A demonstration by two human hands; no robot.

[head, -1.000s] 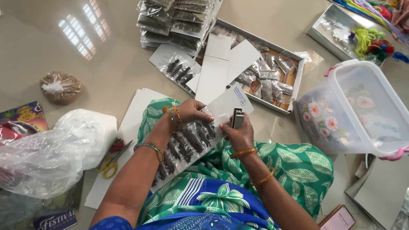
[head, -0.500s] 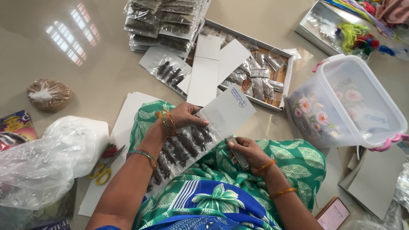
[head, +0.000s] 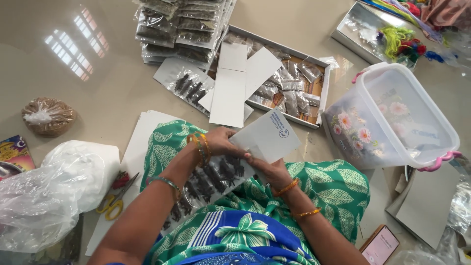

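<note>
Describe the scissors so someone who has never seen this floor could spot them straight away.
Start at the big crumpled clear plastic bag on the floor, to the left of the person's green-clad knee. Just right of it, on a white card sheet, lie the scissors, apart from the left hand. They are the only tool there, with yellow loop handles and closed blades pointing up and to the right.

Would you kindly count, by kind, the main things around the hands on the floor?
White card held in both hands: 1
Clear packet of dark pieces on the lap: 1
Scissors with yellow handles: 1
Clear plastic tub with flower print: 1
Open flat trays: 2
Phone: 1
Total: 7
</note>
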